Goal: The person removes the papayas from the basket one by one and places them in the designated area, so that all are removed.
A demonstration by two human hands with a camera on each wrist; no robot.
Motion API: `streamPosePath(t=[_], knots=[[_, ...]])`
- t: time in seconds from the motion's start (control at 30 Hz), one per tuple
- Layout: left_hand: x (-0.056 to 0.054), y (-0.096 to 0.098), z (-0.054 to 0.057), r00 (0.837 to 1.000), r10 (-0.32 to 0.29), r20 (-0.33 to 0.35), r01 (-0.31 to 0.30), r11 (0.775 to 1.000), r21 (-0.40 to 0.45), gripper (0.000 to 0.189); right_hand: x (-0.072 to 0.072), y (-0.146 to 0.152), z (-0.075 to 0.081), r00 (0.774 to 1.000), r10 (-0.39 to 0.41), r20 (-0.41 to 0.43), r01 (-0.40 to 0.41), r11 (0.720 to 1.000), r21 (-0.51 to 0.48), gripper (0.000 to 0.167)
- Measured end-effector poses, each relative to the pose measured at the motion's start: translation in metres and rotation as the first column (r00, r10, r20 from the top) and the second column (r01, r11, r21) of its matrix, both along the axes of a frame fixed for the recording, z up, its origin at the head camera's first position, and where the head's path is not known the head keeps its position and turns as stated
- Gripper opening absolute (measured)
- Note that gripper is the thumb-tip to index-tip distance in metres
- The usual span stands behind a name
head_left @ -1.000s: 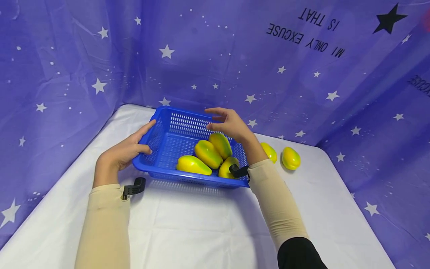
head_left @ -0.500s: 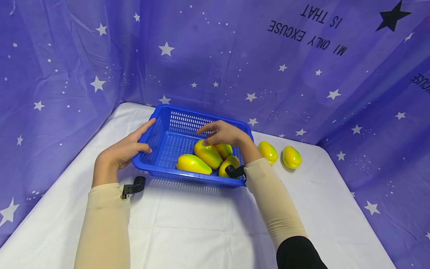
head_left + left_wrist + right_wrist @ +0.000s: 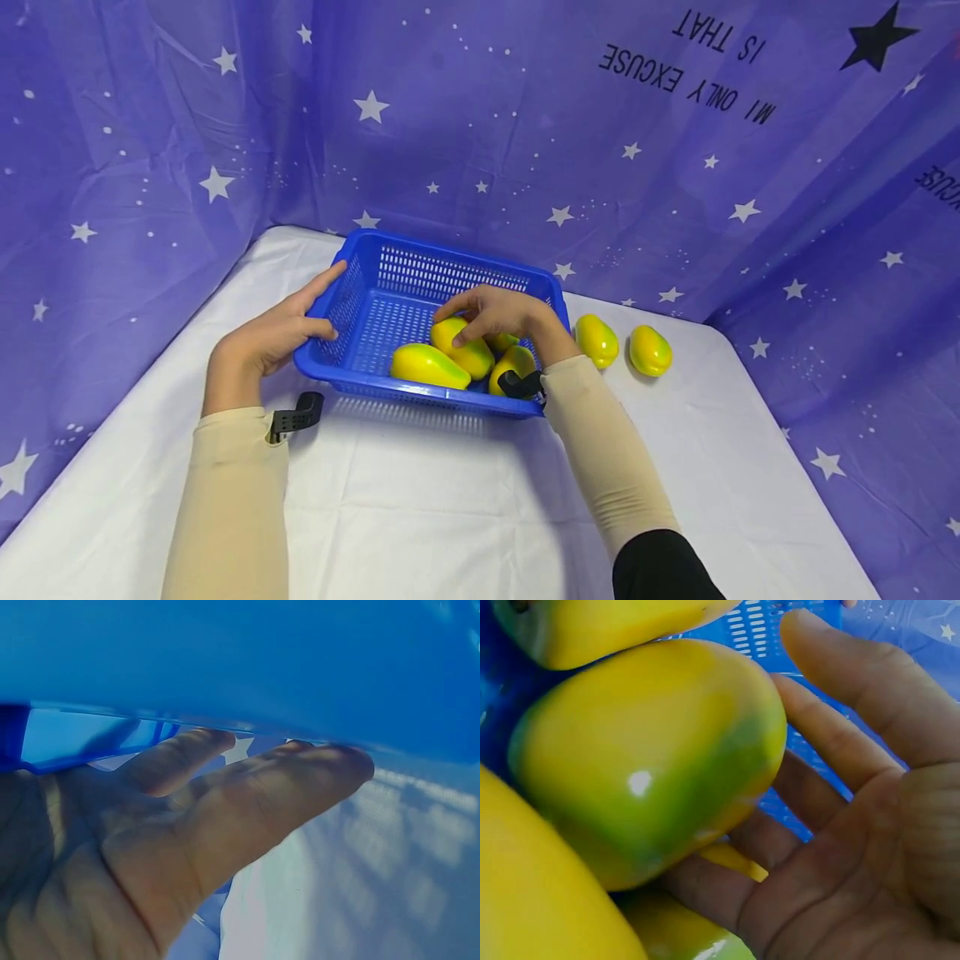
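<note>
One basket [image 3: 435, 393]: four mangoes [image 3: 427, 364] inside, two others [image 3: 649, 351] right. Right hand [image 3: 504, 315]: fingers apart around middle mango [image 3: 472, 354], long axis far-left to near-right, tip seemingly near. Left hand [image 3: 272, 335]: fingers apart, at left rim [image 3: 303, 360].

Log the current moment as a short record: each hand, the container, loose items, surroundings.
Left hand: touches the left end of the blue basket
Right hand: inside the basket, at a yellow-green fruit
Basket contents: four visible fruits, one mostly hidden by the right hand
Outside basket: two similar fruits, to its right
Surface: white cloth
Backdrop: purple starry curtain
</note>
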State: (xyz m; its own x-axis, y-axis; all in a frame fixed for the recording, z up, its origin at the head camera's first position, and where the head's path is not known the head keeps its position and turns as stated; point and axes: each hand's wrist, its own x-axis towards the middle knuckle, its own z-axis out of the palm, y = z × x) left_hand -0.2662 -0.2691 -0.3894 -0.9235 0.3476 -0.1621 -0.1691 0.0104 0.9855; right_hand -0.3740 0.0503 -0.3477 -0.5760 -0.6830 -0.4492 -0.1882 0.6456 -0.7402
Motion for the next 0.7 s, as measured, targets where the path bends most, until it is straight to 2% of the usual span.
streamPosePath(t=[0.2,0.43,0.57,0.7], knots=[[0.0015,0.0003,0.0012,1.000,0.004,0.008,-0.004,1.000,0.012,0.101,0.0010,-0.0011,-0.0026,0.998,0.010,0.068,-0.009,1.000,-0.014,0.057],[-0.0025,0.0040,0.0003,1.000,0.010,-0.008,-0.011,0.998,-0.057,0.099,-0.0025,0.0014,-0.0019,0.999,0.034,0.022,-0.034,0.999,0.000,0.053],[-0.0025,0.0051,-0.0004,1.000,0.015,-0.003,-0.015,0.999,-0.048,0.099,-0.0031,0.0022,0.0009,0.999,0.043,-0.025,-0.044,0.999,-0.025,0.051],[-0.0011,0.0046,-0.0011,1.000,0.015,-0.009,-0.015,0.999,-0.044,0.099,-0.0037,0.0012,0.0009,0.999,0.028,-0.027,-0.030,0.996,-0.081,0.051]])
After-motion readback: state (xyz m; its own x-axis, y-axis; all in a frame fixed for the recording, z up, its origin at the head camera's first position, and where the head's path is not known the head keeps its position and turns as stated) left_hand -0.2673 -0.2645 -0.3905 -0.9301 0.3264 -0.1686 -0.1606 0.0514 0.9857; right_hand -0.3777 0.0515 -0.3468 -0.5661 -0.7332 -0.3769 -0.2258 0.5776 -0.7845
